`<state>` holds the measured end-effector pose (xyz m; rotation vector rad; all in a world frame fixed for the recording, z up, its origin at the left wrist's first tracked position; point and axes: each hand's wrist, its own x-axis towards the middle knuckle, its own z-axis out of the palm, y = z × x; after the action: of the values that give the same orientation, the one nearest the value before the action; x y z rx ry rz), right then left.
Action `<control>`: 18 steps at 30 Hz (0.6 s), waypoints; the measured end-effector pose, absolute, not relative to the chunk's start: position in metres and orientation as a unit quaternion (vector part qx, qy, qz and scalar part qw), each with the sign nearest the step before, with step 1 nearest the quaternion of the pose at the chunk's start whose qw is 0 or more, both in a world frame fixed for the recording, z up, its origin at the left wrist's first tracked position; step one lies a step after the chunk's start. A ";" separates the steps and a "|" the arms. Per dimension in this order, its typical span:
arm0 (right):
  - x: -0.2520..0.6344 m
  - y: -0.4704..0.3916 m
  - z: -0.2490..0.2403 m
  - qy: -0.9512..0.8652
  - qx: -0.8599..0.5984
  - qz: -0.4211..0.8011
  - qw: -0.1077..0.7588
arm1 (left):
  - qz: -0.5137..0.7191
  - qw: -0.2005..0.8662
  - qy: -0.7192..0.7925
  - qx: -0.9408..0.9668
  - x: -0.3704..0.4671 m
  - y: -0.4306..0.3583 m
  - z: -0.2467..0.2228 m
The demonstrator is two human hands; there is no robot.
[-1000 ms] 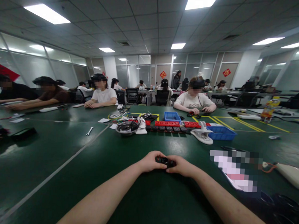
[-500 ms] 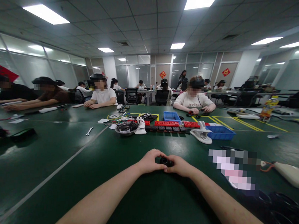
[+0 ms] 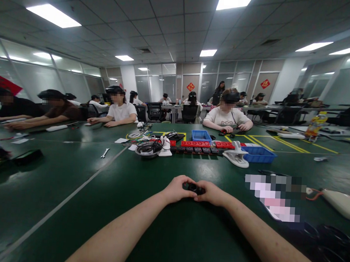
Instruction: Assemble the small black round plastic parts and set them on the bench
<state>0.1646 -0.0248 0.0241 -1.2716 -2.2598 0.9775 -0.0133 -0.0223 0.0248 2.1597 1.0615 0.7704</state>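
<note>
Both of my hands meet over the green table (image 3: 115, 206), around a small black object (image 3: 193, 187) with a round, ring-like part on top. My left hand (image 3: 178, 190) grips its left side, thumb in front and fingers curled behind. From the right, my right hand (image 3: 211, 193) closes on the same piece, its thumb near the left thumb tip. Much of the object is hidden by my fingers, so its exact kind cannot be made out.
Ahead lie a metal bowl of cables (image 3: 147, 150), red sockets (image 3: 194, 144), a white clip (image 3: 236, 155) and a blue bin (image 3: 258, 154). A wrench (image 3: 105, 153) rests to the left. A blurred phone-like item (image 3: 272, 200) is at right. Across the table sits a person (image 3: 227, 116).
My hands keep hold of the black object, with only a slight shift; a little more of it shows. Across the table, a person at left has moved a hand outward.
</note>
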 end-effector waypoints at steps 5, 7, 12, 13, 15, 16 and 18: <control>0.164 -0.024 0.022 -0.799 -0.445 0.360 0.188 | 0.299 0.328 0.428 0.787 -0.011 -0.023 0.020; 0.164 -0.023 0.020 -0.794 -0.449 0.361 0.195 | 0.305 0.324 0.441 0.779 -0.009 -0.024 0.019; 0.165 -0.021 0.015 -0.793 -0.447 0.359 0.205 | 0.321 0.308 0.473 0.760 -0.004 -0.030 0.020; 0.165 -0.020 0.014 -0.793 -0.447 0.359 0.206 | 0.323 0.303 0.481 0.757 -0.004 -0.031 0.020; 0.165 -0.019 0.013 -0.793 -0.452 0.353 0.204 | 0.325 0.293 0.498 0.749 -0.002 -0.033 0.021; 0.165 -0.019 0.012 -0.794 -0.456 0.346 0.203 | 0.326 0.288 0.506 0.745 -0.001 -0.035 0.022; 0.163 -0.020 0.011 -0.798 -0.474 0.314 0.198 | 0.328 0.273 0.522 0.739 0.000 -0.036 0.022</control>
<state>0.1630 -0.0195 0.0110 -1.3269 -2.2343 0.8801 0.0003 -0.0362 0.0219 1.9867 1.4043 0.8813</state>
